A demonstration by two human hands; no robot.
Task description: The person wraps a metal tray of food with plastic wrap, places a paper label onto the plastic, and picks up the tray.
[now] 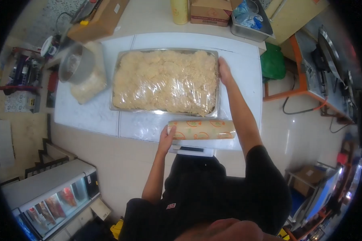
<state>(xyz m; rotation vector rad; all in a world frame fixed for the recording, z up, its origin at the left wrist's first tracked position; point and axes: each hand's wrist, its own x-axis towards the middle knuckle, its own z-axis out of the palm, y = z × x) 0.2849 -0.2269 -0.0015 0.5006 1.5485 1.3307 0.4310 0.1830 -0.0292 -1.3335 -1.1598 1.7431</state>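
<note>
A large metal tray (165,113) heaped with pale, crumbly food (165,76) lies on the white table. Clear cling film covers at least its front part, shiny with wrinkles. In front of the tray rests a thick roll of cling film (201,130) with orange and green print. My left hand (167,134) is closed around the left end of this roll. My right hand (224,71) lies against the tray's right side, its fingers stretched along the rim, partly hidden. My right forearm passes over the roll's right end.
On the table's left are a metal pot (76,64) and a bag of pale food (93,82). Behind stand a cardboard box (210,12), a yellowish roll (179,12) and a metal bin (249,33). A green bin (272,62) stands right; a display fridge (56,197) is lower left.
</note>
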